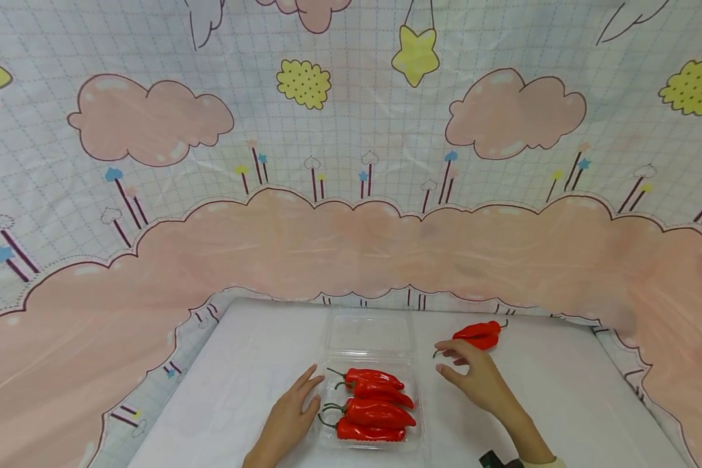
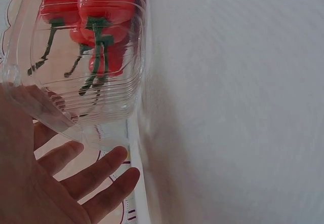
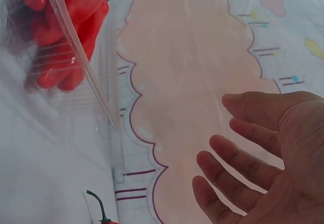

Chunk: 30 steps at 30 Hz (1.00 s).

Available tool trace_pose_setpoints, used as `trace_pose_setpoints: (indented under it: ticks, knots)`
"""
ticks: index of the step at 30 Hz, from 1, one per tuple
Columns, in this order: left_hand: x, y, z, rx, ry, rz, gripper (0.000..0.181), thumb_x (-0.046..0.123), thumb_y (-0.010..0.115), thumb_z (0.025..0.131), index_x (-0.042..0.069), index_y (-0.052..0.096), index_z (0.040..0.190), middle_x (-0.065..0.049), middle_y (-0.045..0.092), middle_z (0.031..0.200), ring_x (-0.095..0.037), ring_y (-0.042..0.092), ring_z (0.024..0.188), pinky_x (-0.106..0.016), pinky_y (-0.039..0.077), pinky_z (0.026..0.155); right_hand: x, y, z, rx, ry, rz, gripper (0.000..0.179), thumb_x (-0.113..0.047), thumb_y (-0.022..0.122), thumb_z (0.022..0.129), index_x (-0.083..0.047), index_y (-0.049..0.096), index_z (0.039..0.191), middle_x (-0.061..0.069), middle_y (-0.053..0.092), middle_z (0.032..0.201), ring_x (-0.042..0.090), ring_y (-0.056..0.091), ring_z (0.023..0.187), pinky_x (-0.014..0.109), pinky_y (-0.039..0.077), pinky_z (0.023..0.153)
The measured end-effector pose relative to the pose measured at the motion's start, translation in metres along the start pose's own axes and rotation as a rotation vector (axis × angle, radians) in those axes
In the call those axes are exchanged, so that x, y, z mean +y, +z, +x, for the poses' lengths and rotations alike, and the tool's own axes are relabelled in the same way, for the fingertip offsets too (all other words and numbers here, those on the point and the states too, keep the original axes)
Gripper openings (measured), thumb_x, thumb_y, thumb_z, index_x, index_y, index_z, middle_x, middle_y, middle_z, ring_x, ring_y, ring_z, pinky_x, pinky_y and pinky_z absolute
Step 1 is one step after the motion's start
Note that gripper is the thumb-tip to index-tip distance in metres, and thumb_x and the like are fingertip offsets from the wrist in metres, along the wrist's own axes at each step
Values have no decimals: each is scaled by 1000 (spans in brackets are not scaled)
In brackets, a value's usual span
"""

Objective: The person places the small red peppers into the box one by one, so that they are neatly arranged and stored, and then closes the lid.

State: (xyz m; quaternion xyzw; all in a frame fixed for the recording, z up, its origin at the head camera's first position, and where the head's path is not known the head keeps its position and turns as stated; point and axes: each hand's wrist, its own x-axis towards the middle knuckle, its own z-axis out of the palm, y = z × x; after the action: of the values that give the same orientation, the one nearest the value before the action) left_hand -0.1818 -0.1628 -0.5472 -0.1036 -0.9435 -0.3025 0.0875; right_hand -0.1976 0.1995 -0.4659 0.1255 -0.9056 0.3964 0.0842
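A clear plastic clamshell box (image 1: 418, 416) lies with its lid (image 1: 370, 333) folded back, away from me. Several glossy red peppers (image 1: 380, 413) are laid across its base, green stems toward the left. Beside the box's left wall is my left hand (image 1: 286, 416), fingers spread and relaxed, fingertips right at the edge. The left wrist view has its fingers (image 2: 96, 176) gripping nothing. My right hand (image 1: 476, 380) hovers at the near side of two loose red peppers (image 1: 484, 331), partly covering them. Its fingers are loosely bent and apart, holding nothing in the right wrist view.
The white tabletop (image 1: 240, 364) spreads on both sides of the box. Behind and around it hangs a cloth (image 1: 363, 247) printed with clouds and stars. A small dark object (image 1: 497, 460) shows by the right wrist at the near edge.
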Motion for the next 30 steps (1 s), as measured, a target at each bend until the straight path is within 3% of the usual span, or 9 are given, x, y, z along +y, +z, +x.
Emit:
trace_pose_setpoints:
  ticks: [5, 12, 16, 23, 30]
  knots:
    - [0, 0, -1, 6, 6, 1, 39, 17, 62, 94, 15, 62, 132, -3, 48, 151, -33, 60, 124, -55, 51, 98, 7, -5, 0, 37, -20, -23, 36, -16, 76, 84, -14, 67, 119, 0, 71, 110, 19, 68, 99, 34, 59, 86]
    - [-1, 1, -1, 11, 7, 4, 39, 17, 62, 94, 16, 62, 132, -2, 48, 151, -32, 60, 124, -54, 51, 98, 19, -11, 2, 90, -73, -35, 33, -12, 76, 84, -13, 68, 116, -3, 72, 106, 18, 68, 95, 39, 60, 84]
    - [-1, 0, -1, 6, 4, 3, 39, 18, 62, 94, 16, 62, 132, -2, 48, 151, -32, 61, 123, -55, 51, 98, 26, -14, 3, 97, -53, -32, 33, -10, 76, 84, -14, 68, 115, -3, 72, 106, 19, 68, 96, 43, 59, 86]
    - [-2, 1, -1, 3, 6, -4, 39, 18, 62, 94, 16, 62, 133, -4, 48, 152, -33, 61, 123, -56, 51, 97, 37, -18, 6, 105, -15, -26, 35, -11, 75, 85, -10, 66, 119, 13, 70, 112, 33, 67, 102, 51, 57, 87]
    - [-2, 3, -1, 19, 9, -6, 39, 18, 63, 93, 17, 62, 132, -1, 48, 151, -31, 61, 124, -54, 51, 98, 45, -23, 10, 115, 39, -45, 37, -14, 73, 87, -9, 64, 123, 16, 67, 116, 37, 63, 105, 50, 58, 82]
